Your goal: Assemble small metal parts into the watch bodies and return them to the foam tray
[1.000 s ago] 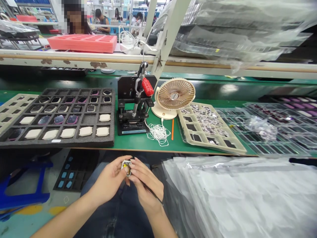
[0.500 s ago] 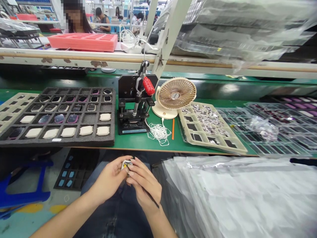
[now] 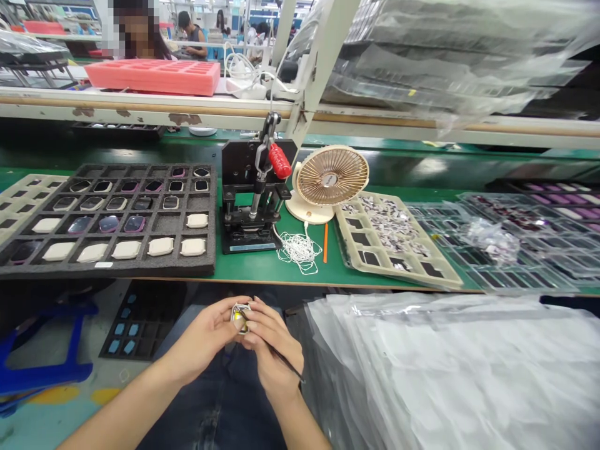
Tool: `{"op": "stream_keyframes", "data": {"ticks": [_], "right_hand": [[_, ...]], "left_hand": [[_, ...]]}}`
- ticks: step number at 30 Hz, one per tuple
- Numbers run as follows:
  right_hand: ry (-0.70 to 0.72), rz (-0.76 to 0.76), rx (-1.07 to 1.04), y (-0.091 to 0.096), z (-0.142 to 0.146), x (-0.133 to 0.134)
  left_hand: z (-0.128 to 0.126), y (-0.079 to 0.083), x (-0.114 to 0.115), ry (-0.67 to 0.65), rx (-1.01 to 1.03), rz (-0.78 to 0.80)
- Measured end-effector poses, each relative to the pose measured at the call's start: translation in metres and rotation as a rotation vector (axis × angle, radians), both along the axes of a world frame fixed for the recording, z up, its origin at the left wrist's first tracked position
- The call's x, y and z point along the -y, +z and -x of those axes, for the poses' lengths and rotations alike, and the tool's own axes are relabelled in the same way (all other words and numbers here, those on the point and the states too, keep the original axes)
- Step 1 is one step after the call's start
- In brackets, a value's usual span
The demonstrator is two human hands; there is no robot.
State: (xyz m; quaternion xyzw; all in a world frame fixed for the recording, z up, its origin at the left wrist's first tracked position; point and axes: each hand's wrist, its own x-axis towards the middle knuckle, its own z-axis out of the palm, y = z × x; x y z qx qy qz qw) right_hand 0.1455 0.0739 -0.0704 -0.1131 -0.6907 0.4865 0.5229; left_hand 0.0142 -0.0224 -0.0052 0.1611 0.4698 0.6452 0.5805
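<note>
Here we go, I've got both hands low over the lap, just below the bench edge. The left hand (image 3: 202,342) is closed on a small metal-framed part (image 3: 240,317) with a yellow centre, pinching it between thumb and fingers. The right hand (image 3: 274,351) is closed too, gripping a thin dark tool (image 3: 289,367) that runs out past the little finger side, and its fingertips (image 3: 255,325) press up against the part. The tool's tip is hidden behind the fingers, so I can't call the contact there. Up on the green bench, a black foam tray (image 3: 107,267) holds cream pads and dark pieces, a hand press (image 3: 246,212) with a red handle stands to its right, then a small fan (image 3: 330,176). Plastic sheeting (image 3: 422,375) is piled at my right.
</note>
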Motion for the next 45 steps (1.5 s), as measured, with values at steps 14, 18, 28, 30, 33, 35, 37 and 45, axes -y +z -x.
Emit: {"op": "stream_keyframes", "data": {"ticks": [14,18,28,30,33,35,37,45], "right_hand": [[-0.743,0.292,-0.021,0.060,0.011,-0.081],[-0.788,0.165,0.199,0.080,0.019,-0.139],[-0.709,0.215,0.547,0.086,-0.014,-0.106],[-0.667,0.204,0.456,0.101,-0.031,-0.071],[-0.626,0.202,0.438,0.125,-0.073,-0.013],[-0.644,0.173,0.581,0.139,-0.105,0.010],[-0.654,0.085,0.815,0.152,-0.136,0.004],[-0.740,-0.048,1.626,0.165,-0.145,-0.207]], "left_hand": [[0.000,-0.002,-0.008,0.144,0.210,0.108],[-0.006,-0.003,-0.005,0.075,0.220,0.107],[-0.002,-0.021,0.005,0.045,0.290,0.084],[-0.005,-0.022,0.004,0.037,0.314,0.086],[-0.007,-0.027,0.003,0.030,0.352,0.083],[-0.007,-0.032,0.001,0.014,0.369,0.105],[-0.008,-0.036,-0.001,-0.017,0.382,0.138],[-0.017,-0.034,0.011,-0.045,0.410,0.150]]}}
